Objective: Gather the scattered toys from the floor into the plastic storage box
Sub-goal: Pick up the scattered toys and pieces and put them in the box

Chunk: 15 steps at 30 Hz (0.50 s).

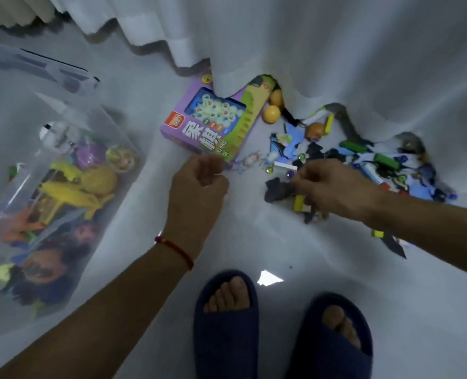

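Right now my left hand [199, 184] is curled loosely, fingertips drawn together near the thumb; too blurred to tell if anything is pinched there. It hovers just in front of the near corner of the purple game box [213, 121], which lies flat on the floor with its far end tucked under the white curtain [336, 50]. My right hand [333, 187] reaches into the scattered toy pile [363, 165], fingers bent down over dark pieces and a yellow block [299, 202] (grip unclear, motion blur). Small marbles [290, 174] sit just beside those fingertips. Further out, two orange balls [271, 114] rest near the curtain hem, beside the box's right edge. A red string bracelet [176, 248] circles my left wrist. The plastic storage box [123, 187] stands well to the left, clear-walled, already holding dolls and yellow figures. My feet in dark blue slippers [227, 324] are at the bottom of the view.
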Each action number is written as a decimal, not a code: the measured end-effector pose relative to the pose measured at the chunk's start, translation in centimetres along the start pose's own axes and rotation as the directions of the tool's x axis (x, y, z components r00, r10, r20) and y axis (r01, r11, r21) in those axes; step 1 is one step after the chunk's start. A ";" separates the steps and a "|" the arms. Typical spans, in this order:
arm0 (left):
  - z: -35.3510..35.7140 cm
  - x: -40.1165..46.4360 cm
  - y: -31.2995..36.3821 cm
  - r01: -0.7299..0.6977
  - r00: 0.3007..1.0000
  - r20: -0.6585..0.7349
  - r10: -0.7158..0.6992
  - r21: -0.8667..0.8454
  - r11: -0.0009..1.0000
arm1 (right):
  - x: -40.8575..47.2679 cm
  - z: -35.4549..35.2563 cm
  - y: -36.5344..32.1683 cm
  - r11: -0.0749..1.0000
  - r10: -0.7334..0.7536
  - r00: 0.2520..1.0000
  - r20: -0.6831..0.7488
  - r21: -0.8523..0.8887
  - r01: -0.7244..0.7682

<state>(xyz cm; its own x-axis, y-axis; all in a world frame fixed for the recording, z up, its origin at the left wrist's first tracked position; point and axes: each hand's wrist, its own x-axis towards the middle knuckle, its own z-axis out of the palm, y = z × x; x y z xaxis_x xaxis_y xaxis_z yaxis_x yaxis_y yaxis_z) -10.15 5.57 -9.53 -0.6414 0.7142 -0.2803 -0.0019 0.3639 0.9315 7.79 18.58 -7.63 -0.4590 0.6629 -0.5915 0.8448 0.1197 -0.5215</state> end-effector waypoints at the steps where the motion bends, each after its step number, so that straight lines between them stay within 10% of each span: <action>1: 1.0 0.8 -1.1 -0.014 0.999 0.043 0.008 0.140 0.990 | 0.0 -0.8 1.5 0.991 -0.022 1.000 -0.014 -0.133 0.020; 8: 6.9 7.4 -4.5 -0.442 0.896 0.350 0.275 0.642 0.626 | 7.3 0.1 4.4 0.874 -0.284 0.943 -0.172 -0.452 0.181; 15: 10.2 10.6 -4.5 -0.563 0.821 0.502 0.270 0.790 0.243 | 15.1 1.8 0.1 0.853 -0.147 0.911 -0.384 -0.516 -0.079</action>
<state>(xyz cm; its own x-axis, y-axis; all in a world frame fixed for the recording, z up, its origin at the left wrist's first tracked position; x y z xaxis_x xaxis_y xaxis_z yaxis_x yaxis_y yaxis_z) -9.08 17.62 -19.03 -0.1419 0.9853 -0.0950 0.9667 0.1586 0.2008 0.40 27.27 -17.74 -0.4374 0.8704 -0.2260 0.8989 0.4308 -0.0804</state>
